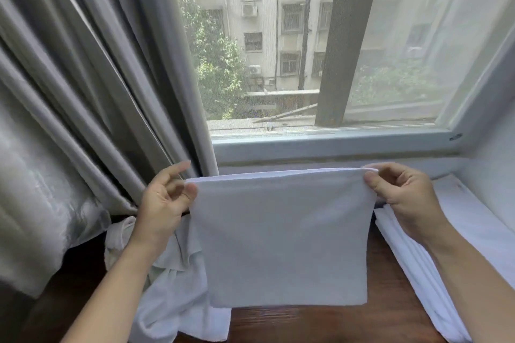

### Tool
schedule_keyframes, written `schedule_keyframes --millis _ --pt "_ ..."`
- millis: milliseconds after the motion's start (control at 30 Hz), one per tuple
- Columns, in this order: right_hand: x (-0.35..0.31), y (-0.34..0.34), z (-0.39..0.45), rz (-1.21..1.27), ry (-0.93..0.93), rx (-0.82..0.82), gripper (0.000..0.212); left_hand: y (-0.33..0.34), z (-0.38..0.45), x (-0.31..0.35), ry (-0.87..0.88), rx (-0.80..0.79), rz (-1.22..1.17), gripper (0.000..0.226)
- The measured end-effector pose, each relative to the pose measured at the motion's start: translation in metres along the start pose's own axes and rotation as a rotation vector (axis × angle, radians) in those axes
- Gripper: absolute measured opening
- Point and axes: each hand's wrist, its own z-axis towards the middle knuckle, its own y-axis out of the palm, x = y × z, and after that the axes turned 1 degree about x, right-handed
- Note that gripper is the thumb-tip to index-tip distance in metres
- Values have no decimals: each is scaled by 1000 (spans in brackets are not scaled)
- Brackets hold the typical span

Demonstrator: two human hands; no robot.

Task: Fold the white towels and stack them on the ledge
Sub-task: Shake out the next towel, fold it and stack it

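A white towel [281,237], doubled over, hangs in front of me above the dark wooden ledge [334,323]. My left hand [164,200] pinches its upper left corner. My right hand [401,195] pinches its upper right corner, so the top edge is stretched level between them. A heap of crumpled white towels [172,281] lies on the ledge below my left hand, partly hidden by the hanging towel. To the right, a stack of folded white towels [412,259] lies on the ledge under my right forearm.
Grey curtains [83,92] hang at the left down to the ledge. The window [278,50] with its white frame [320,145] runs behind the towel. A white wall [496,164] closes the right side.
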Motion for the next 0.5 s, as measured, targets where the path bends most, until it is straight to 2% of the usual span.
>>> schedule_keyframes --millis 100,200,333,400,500 --pt "11 -1 26 -198 -36 -16 31 3 21 -10 30 4 258 19" --pt "6 1 43 -372 -147 0 22 3 35 -11 77 25 404 23" --pt "1 -1 39 -402 -203 20 18 6 22 -8 89 3 380 17" --pt "9 -8 23 -367 -169 -2 20 8 -1 -12 71 -47 285 6" --pt "40 -21 -14 -355 -76 -63 24 2 -41 -33 11 -103 260 12"
